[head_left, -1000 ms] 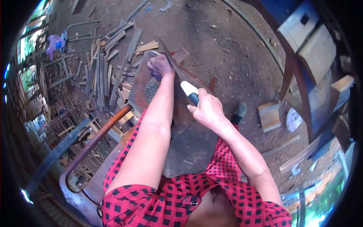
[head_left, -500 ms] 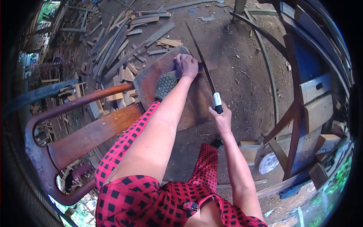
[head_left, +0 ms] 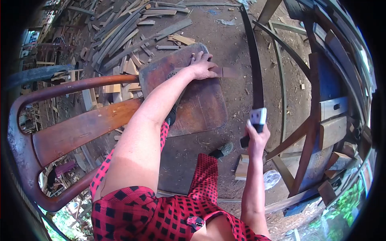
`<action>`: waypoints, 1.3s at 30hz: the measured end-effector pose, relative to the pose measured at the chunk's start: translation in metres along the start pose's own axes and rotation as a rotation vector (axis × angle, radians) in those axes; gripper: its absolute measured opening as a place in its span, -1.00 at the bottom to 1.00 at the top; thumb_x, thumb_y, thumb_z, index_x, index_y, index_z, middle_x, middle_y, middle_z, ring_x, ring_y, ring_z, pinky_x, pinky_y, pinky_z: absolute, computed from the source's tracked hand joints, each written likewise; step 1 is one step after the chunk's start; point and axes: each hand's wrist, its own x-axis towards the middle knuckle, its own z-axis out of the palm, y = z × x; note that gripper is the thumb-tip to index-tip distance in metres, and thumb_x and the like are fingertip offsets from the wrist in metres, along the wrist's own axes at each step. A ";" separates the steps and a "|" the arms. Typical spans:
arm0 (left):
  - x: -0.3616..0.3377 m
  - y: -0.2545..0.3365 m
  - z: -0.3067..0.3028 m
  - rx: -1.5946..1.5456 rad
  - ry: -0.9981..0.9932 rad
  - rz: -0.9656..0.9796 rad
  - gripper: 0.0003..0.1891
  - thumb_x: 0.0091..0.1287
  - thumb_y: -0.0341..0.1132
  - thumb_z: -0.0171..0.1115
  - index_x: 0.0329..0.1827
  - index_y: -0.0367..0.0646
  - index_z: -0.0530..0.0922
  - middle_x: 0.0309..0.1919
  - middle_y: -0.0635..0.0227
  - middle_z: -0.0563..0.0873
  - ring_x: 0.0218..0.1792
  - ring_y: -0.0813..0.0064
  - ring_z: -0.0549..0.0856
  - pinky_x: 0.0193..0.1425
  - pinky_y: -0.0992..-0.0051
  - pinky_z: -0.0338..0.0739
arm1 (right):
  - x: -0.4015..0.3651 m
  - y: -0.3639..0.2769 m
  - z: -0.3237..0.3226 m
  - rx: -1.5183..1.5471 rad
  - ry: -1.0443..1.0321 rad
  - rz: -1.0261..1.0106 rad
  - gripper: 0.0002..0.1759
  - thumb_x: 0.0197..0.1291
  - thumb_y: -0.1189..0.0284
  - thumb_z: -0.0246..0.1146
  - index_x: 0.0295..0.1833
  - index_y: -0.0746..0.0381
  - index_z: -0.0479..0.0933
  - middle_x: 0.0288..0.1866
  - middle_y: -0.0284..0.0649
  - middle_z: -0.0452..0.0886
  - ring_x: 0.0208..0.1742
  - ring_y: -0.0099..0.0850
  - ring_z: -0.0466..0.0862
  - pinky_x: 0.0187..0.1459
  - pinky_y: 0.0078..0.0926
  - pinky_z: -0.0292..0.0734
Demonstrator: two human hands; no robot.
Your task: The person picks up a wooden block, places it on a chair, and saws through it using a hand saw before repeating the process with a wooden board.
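My right hand (head_left: pixel 258 135) is wrapped round the black and white handle of a handsaw (head_left: pixel 255 66). Its long dark blade points away from me, to the right of the chair and apart from the wood. A short piece of wood (head_left: pixel 229 72) lies across the worn wooden chair seat (head_left: pixel 201 104), and one end sticks out past the right edge. My left hand (head_left: pixel 203 66) presses down on that piece with its fingers spread. My left foot, in a perforated shoe, rests on the seat, mostly hidden under my left forearm.
The brown chair back (head_left: pixel 76 124) extends to the left. Scrap wood strips (head_left: pixel 124 38) are heaped on the dirt floor at the upper left. A wooden frame with boards (head_left: pixel 333 132) stands on the right, near a clear plastic bag (head_left: pixel 272 179). My other shoe (head_left: pixel 226 149) is on the ground.
The handsaw has swung right, away from the wood piece it was beside. The fingers of my left hand have spread out. The whole view has shifted slightly.
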 end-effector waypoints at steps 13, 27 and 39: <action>-0.011 -0.002 0.027 0.244 0.476 0.298 -0.63 0.00 -0.30 0.35 -0.11 -0.05 0.47 -0.16 0.25 0.56 -0.04 0.13 0.57 0.00 0.15 0.47 | -0.047 0.033 -0.036 -0.008 0.020 0.099 -0.75 0.14 0.45 0.38 -0.11 0.29 0.53 -0.44 -0.43 0.54 -0.49 -0.68 0.48 -0.43 -0.66 0.40; -0.014 0.005 0.022 0.078 0.251 0.190 -0.51 -0.04 -0.17 0.38 -0.01 -0.12 0.53 -0.08 0.14 0.56 0.02 0.07 0.55 0.12 0.16 0.48 | -0.057 0.043 -0.035 0.022 -0.040 0.122 -0.70 0.12 0.47 0.38 -0.04 0.30 0.53 -0.40 -0.42 0.53 -0.49 -0.66 0.48 -0.46 -0.68 0.39; 0.004 0.016 0.063 -0.030 0.546 -0.137 -0.74 0.26 -0.03 0.19 -0.16 0.03 0.59 -0.13 0.26 0.56 0.05 0.14 0.47 0.15 0.05 0.30 | -0.052 0.066 -0.036 -0.200 -0.149 -0.112 -0.44 0.01 0.53 0.39 0.20 0.33 0.48 0.00 -0.20 0.65 0.00 -0.53 0.60 0.10 -0.52 0.47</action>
